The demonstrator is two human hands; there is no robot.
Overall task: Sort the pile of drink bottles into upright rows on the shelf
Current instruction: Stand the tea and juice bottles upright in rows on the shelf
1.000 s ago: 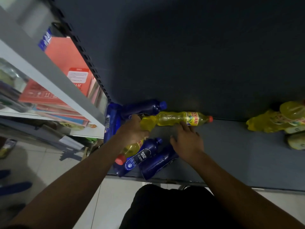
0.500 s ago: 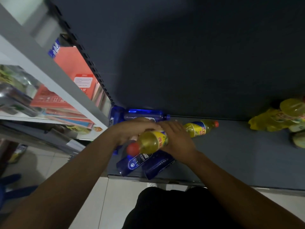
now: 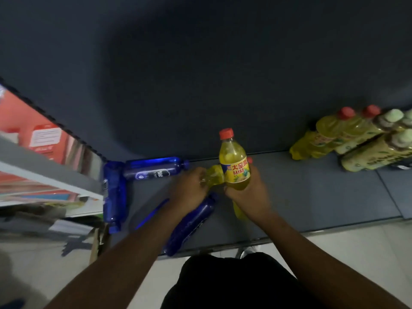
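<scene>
Gripping a yellow Dayao bottle point(image 3: 235, 166) upright over the shelf point(image 3: 312, 192), my right hand point(image 3: 247, 197) is curling round its base. My left hand point(image 3: 191, 188) is clutching a second yellow bottle point(image 3: 214, 175) lying behind. Blue bottles point(image 3: 153, 169) are sprawling leftward; standing yellow bottles point(image 3: 330, 132) are lining the right.

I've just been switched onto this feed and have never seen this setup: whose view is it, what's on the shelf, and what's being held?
There is no machine here. A person works with bare hands, and the one picture comes from a camera worn on their head, looking down past both forearms. The right hand holds a yellow bottle upright. The left hand grips a second yellow bottle, which lies on its side behind the first. Several blue bottles lie flat at the left of the dark shelf. At the far right, a group of sorted bottles stands upright.
</scene>
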